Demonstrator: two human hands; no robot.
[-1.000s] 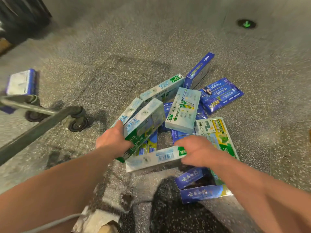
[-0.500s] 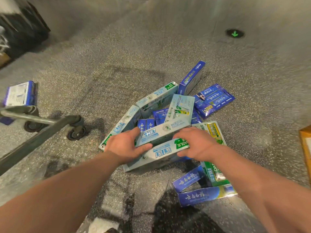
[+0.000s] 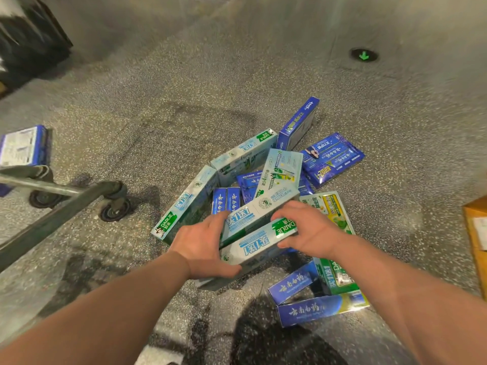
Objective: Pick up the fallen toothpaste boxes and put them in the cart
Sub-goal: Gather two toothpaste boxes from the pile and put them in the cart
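Observation:
Several toothpaste boxes lie in a heap on the speckled floor. My left hand and my right hand clamp two pale green-and-white Darlie boxes between them: the lower one and the upper one stacked on it. Another Darlie box lies just left of my left hand. Blue boxes sit behind the heap, and two more blue ones lie under my right forearm. The cart's metal frame and wheels stand at the left.
A blue box rests on the cart's lower part at far left. A brown cardboard box sits at the right edge. A green arrow marker is set in the floor far back. Dark shelving stands top left.
My hands have come together, stacking the two Darlie boxes that each held separately a second ago. In the last half second the grip tightened slightly and the view shifted a little.

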